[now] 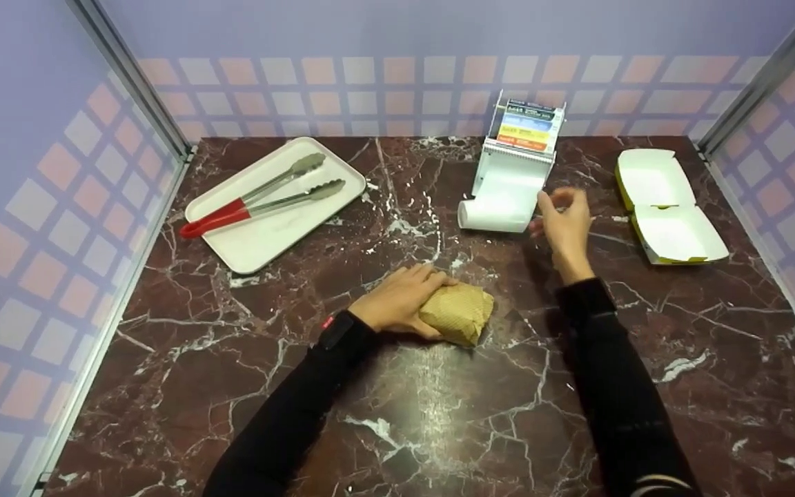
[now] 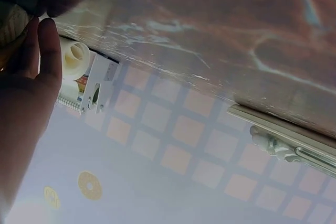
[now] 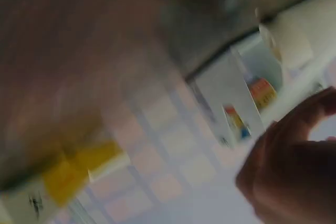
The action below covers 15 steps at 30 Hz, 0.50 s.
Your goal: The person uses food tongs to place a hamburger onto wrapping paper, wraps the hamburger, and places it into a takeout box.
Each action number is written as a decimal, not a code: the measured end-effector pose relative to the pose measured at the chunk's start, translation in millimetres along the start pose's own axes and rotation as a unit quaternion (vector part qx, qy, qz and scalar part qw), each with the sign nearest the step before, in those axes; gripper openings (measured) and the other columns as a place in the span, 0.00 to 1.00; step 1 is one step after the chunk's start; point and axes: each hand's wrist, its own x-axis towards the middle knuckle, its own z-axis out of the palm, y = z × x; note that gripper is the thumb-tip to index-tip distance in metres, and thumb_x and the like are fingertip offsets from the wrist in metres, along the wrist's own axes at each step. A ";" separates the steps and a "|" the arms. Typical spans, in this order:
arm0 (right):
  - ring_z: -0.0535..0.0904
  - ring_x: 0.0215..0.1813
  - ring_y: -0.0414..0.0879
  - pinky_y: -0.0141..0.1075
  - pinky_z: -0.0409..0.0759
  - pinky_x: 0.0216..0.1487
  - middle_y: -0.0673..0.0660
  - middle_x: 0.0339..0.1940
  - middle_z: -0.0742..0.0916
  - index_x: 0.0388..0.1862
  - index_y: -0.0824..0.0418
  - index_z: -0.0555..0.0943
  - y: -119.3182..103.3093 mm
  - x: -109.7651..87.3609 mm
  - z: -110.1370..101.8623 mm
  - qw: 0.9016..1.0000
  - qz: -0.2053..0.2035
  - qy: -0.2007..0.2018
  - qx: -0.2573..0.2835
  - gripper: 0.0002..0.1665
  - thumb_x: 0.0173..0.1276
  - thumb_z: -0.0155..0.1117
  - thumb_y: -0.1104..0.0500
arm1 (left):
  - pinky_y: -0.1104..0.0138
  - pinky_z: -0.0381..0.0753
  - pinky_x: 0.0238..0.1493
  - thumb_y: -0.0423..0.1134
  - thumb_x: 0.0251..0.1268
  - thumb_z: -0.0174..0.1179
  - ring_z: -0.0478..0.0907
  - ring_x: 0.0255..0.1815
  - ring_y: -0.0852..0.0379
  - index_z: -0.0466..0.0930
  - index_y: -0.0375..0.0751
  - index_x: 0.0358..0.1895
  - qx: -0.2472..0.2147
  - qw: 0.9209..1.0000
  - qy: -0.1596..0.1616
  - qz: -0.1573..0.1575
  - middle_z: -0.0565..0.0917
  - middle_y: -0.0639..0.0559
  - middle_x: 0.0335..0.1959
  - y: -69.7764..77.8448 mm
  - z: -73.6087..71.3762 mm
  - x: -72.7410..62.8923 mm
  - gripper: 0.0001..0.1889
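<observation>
On the dark red marbled table, my left hand point(image 1: 401, 300) grips a package wrapped in tan, textured paper point(image 1: 457, 313), with the fingers over its far side and the thumb along its near side. Only a sliver of that package point(image 2: 13, 24) shows in the left wrist view. Farther back, my right hand point(image 1: 566, 224) is beside a white roll point(image 1: 497, 214) at the front of a dispenser point(image 1: 515, 169). Its thumb and index finger bend toward each other at the roll's right edge. The right wrist view is blurred, and I cannot tell whether they pinch anything.
Tongs with red handles point(image 1: 214, 219) lie across a white tray point(image 1: 239, 259) at the back left. An opened takeaway box point(image 1: 677, 235), white inside with yellow outer sides, stands at the right. Coloured strips point(image 1: 525, 131) show on the dispenser's upper part. Tiled panels point(image 1: 397, 69) enclose the table.
</observation>
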 end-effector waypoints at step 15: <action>0.79 0.15 0.38 0.24 0.76 0.16 0.55 0.39 0.83 0.61 0.67 0.75 -3.0 40.6 17.8 0.970 0.161 -0.036 0.176 0.25 0.70 0.71 0.59 | 0.54 0.72 0.72 0.58 0.47 0.80 0.71 0.66 0.49 0.67 0.50 0.74 0.003 1.000 -0.014 -0.015 0.75 0.47 0.66 -1.5 0.2 1.6 0.50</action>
